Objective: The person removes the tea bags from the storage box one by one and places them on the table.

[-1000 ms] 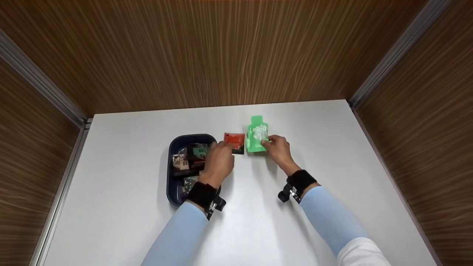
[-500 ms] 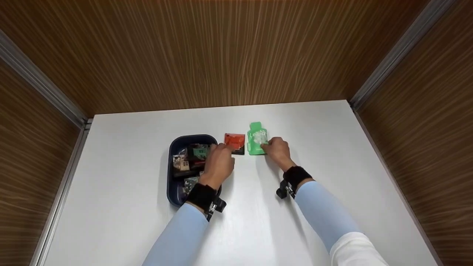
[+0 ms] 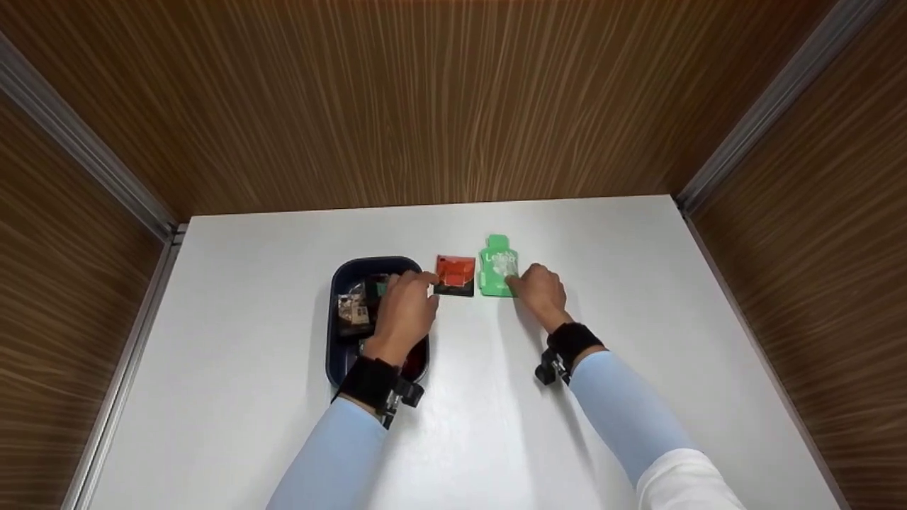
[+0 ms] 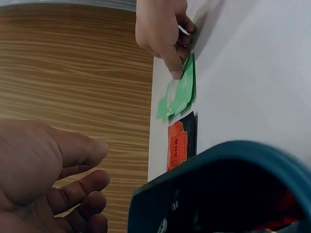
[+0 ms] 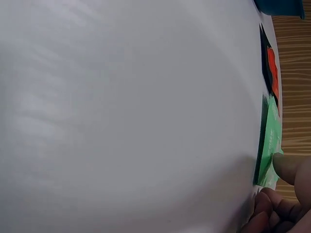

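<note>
A green bottle-shaped tea sachet [image 3: 499, 256] lettered "LeTea" lies on the white table. My right hand [image 3: 542, 294] pinches its lower right edge, the thumb on top and the fingers curled at the side, as the right wrist view shows with the sachet [image 5: 270, 141]. Left of it lies a red and black sachet [image 3: 454, 273], untouched. Over the right side of the dark blue basket [image 3: 331, 333] hovers my left hand [image 3: 404, 312]; in the left wrist view this hand [image 4: 43, 170] has loosely bent fingers, thumb apart, nothing between them.
Inside the basket lie several dark packets [image 3: 353, 314], partly hidden by the left hand. A wood-grain panel [image 3: 453, 106] rises behind the table, and similar panels [image 3: 815, 248] stand at both sides.
The right hand has brought the green sachet down toward me onto the table. My left hand has drawn back left, off the red and black sachet.
</note>
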Action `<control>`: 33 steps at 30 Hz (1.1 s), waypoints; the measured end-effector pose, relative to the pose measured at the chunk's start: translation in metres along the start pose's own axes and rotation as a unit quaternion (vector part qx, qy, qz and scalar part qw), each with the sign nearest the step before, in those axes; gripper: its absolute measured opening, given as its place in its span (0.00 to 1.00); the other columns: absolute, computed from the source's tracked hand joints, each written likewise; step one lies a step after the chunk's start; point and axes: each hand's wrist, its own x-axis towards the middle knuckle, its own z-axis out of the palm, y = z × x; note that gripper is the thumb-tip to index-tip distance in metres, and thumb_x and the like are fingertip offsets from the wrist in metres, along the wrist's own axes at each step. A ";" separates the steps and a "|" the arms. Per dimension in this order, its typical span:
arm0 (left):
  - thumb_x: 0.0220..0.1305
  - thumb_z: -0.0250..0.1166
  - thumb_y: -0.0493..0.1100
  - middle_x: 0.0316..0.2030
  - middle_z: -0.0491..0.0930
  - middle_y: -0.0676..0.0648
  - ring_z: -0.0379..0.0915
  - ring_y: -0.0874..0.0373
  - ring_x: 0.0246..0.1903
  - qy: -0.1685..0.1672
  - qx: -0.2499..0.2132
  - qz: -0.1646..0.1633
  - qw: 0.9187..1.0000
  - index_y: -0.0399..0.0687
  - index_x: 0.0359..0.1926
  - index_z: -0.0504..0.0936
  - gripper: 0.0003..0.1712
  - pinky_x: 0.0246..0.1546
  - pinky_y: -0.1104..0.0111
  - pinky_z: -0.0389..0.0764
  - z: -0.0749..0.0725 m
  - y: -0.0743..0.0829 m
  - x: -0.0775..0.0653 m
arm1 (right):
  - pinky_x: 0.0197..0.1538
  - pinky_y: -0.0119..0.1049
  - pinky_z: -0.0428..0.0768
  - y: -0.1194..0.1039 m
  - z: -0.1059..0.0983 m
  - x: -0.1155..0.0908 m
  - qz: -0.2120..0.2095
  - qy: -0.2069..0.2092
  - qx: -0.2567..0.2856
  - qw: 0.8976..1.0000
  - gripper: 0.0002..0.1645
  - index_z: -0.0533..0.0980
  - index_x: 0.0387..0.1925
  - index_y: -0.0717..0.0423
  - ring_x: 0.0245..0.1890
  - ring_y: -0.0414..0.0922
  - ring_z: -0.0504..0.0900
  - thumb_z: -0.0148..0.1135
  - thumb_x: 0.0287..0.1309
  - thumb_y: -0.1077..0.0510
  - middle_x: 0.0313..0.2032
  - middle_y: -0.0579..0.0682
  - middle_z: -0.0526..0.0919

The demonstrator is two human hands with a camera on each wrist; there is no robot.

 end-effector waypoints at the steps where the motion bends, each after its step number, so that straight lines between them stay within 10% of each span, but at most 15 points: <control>1: 0.69 0.70 0.36 0.50 0.86 0.38 0.77 0.38 0.51 0.003 -0.003 -0.003 1.000 0.41 0.56 0.87 0.16 0.58 0.52 0.77 -0.002 -0.003 -0.001 | 0.41 0.48 0.81 0.000 0.000 -0.001 -0.003 0.004 0.006 1.000 0.23 0.83 0.38 0.58 0.38 0.53 0.83 0.65 0.69 0.41 0.40 0.57 0.88; 15: 0.77 0.61 0.36 0.52 0.82 0.30 0.79 0.35 0.53 0.005 -0.042 -0.118 0.992 0.33 0.62 0.81 0.18 0.55 0.47 0.79 -0.060 -0.064 -0.014 | 0.32 0.37 0.72 -0.015 -0.009 -0.046 -0.094 0.049 0.134 0.985 0.17 0.82 0.37 0.58 0.28 0.45 0.75 0.63 0.74 0.48 0.30 0.50 0.81; 33: 0.80 0.59 0.46 0.59 0.80 0.27 0.79 0.32 0.57 -0.058 -0.022 -0.174 0.983 0.28 0.68 0.73 0.28 0.58 0.45 0.80 -0.029 -0.059 0.044 | 0.37 0.38 0.74 -0.072 0.012 -0.101 -0.186 0.015 0.165 0.968 0.11 0.83 0.31 0.52 0.28 0.40 0.75 0.68 0.69 0.51 0.24 0.41 0.79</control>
